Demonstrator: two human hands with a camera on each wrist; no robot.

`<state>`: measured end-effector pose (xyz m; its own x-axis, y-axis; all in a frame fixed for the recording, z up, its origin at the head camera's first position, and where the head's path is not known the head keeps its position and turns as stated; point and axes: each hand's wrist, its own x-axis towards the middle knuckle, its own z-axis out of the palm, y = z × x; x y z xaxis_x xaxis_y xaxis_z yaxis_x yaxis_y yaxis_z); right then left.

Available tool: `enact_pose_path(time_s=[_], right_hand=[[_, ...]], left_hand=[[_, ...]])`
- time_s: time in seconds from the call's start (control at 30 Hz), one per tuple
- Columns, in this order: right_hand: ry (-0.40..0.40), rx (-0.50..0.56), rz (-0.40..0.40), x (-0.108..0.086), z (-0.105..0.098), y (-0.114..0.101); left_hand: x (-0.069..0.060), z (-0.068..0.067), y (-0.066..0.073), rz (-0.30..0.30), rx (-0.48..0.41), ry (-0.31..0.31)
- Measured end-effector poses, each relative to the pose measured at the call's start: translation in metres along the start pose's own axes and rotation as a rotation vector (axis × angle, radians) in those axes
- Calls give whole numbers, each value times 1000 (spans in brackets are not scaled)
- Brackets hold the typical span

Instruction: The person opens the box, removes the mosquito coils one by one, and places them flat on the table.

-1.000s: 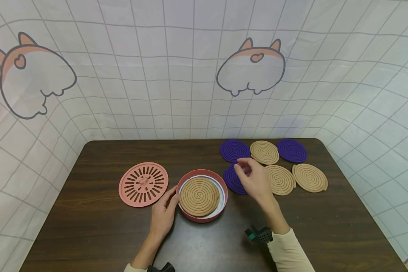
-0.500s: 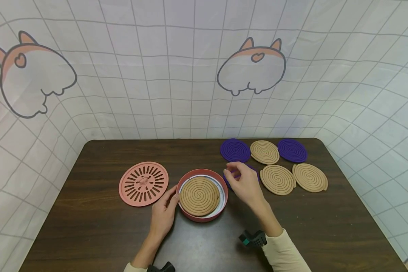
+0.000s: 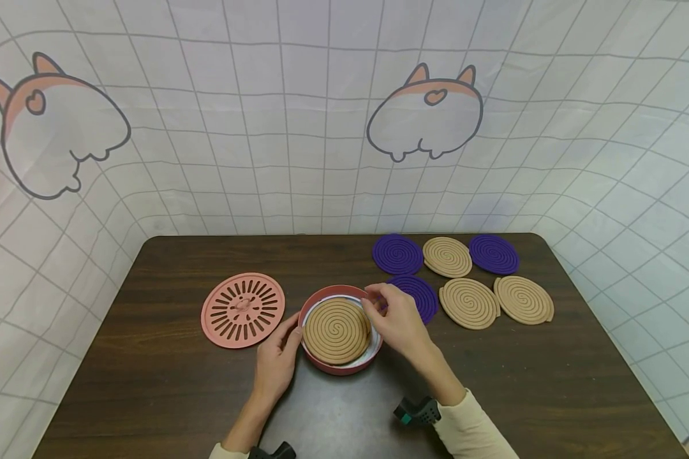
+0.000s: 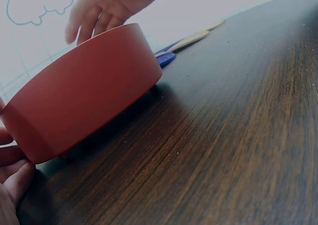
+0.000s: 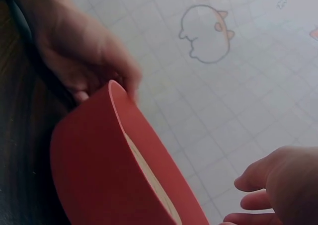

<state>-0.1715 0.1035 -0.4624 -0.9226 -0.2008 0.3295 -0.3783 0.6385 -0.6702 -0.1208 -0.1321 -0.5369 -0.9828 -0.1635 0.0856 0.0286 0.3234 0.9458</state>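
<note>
A round red mosquito coil box [image 3: 339,371] stands on the table, with a white inner base and a tan mosquito coil [image 3: 334,330] lying flat inside. My left hand [image 3: 275,362] holds the box's left side, thumb and fingers against the outer wall, as the right wrist view also shows that left hand [image 5: 87,53]. Over the right rim hovers my right hand [image 3: 400,320], fingers loosely bent and nothing between them. Just beyond that hand lies a purple mosquito coil [image 3: 422,298], partly hidden by it.
Left of the box lies its pink slotted lid [image 3: 243,310]. Several purple and tan coils rest at the back right, among them a far purple coil [image 3: 397,254] and a tan coil [image 3: 524,299]. A patterned curtain [image 3: 298,140] stands behind the table [image 3: 166,395].
My right hand has moved left and slightly toward me, from above the near purple coil to the box's right rim. That coil has shifted slightly right. My left hand has stayed still.
</note>
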Motion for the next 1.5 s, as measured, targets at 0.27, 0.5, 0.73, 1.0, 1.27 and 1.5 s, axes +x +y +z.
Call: enact_pose_path(time_s=[0.27,0.5,0.73,1.0,1.27,1.5], right_hand=[[-57,-95,-8,-6,10,-9],[-94,-189,-35,-9,20,-14],[-118,-291,-52,-12,26,-15],[-88,-381,-108,-15,32,-13],[-59,-438,-143,-16,34,-12],[-74,-412,-138,-16,33,-11]], left_hand=[[0,1,0,2,-4,4],[0,0,0,-3,-9,3],[0,1,-1,-1,-4,5],[0,0,-1,2,2,3],[0,0,0,6,-5,1],[0,0,0,5,3,8]])
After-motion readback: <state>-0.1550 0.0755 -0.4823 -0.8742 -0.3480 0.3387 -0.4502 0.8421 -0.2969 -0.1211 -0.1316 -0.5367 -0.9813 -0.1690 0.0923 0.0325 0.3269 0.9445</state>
